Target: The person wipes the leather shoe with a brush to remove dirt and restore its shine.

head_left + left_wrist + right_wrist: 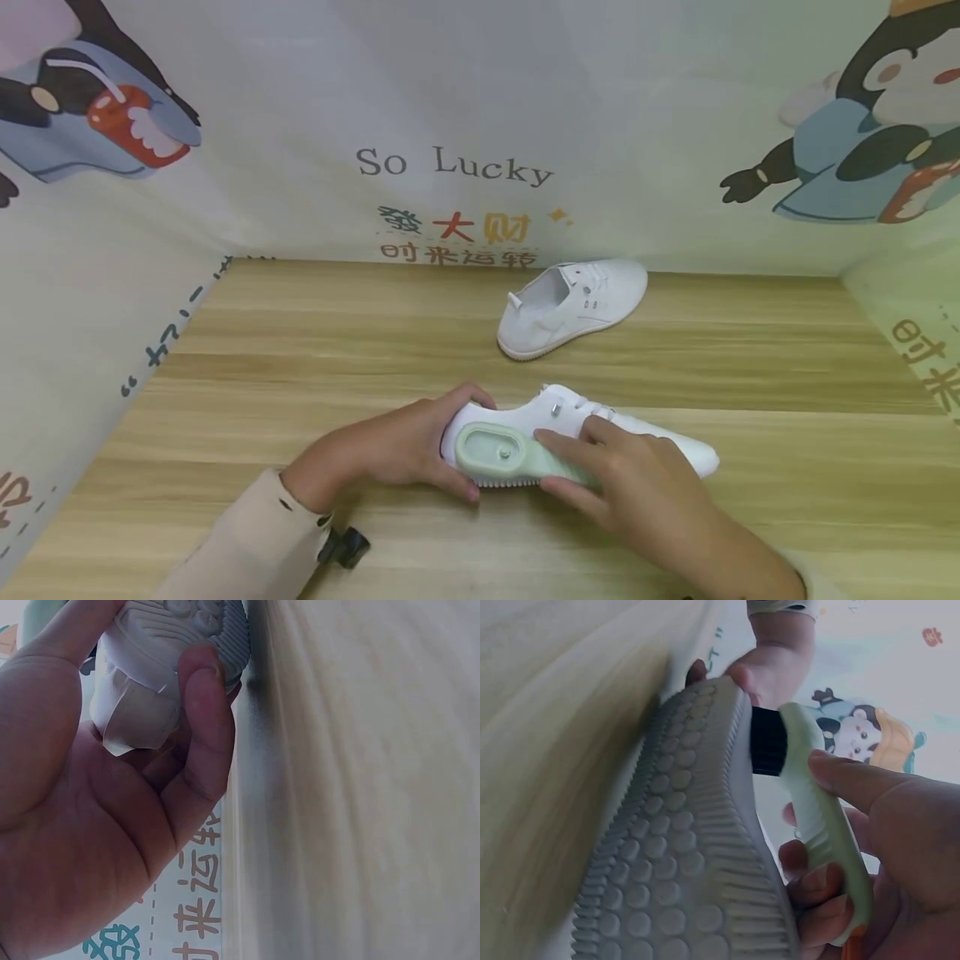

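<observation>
A white shoe (525,412) lies on its side on the wooden table, its toe to the right. My left hand (408,442) grips it round the heel, thumb and fingers on opposite sides. In the right wrist view the sole (667,847) with its round studs faces that camera. My right hand (637,475) holds a pale green brush (821,825) by its handle, fingers curled round it. The brush's dark bristles (769,741) press against the side of the shoe near the heel. In the left wrist view, fingers wrap the heel (142,712).
A second white shoe (573,304) stands upright farther back on the wooden table (337,333), near the printed backdrop (465,100). A small black object (345,547) sits by the left sleeve (247,542). Printed cloth walls rise at both sides.
</observation>
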Motion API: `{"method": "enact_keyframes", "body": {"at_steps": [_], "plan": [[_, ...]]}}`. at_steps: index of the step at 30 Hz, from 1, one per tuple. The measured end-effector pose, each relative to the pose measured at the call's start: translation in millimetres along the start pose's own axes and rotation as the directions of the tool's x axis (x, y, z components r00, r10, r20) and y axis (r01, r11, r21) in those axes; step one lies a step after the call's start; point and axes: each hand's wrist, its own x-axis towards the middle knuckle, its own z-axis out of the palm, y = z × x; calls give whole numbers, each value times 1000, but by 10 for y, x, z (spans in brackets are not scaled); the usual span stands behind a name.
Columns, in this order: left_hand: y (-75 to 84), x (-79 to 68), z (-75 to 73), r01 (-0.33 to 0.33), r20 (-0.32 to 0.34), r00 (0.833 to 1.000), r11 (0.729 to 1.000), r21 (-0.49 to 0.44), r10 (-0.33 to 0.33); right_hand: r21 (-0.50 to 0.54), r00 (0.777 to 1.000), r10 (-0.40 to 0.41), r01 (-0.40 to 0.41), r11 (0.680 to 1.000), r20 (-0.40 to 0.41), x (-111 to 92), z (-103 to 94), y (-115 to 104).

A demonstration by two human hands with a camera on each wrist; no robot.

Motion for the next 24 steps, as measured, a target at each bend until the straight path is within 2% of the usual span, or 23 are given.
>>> {"method": "enact_keyframes", "body": {"at_steps": [7, 14, 24], "plan": [[-6, -8, 0, 0, 1, 1000, 1000, 19, 0, 27, 993, 67, -70, 997, 94, -13, -145, 99], [4, 4, -10, 8, 6, 1000, 1000, 11, -8, 25, 967, 136, -145, 989, 215, -36, -354, 304], [19, 21, -32, 10, -1, 1000, 1000, 28, -10, 9, 951, 160, -168, 986, 265, -79, -602, 497]]}}
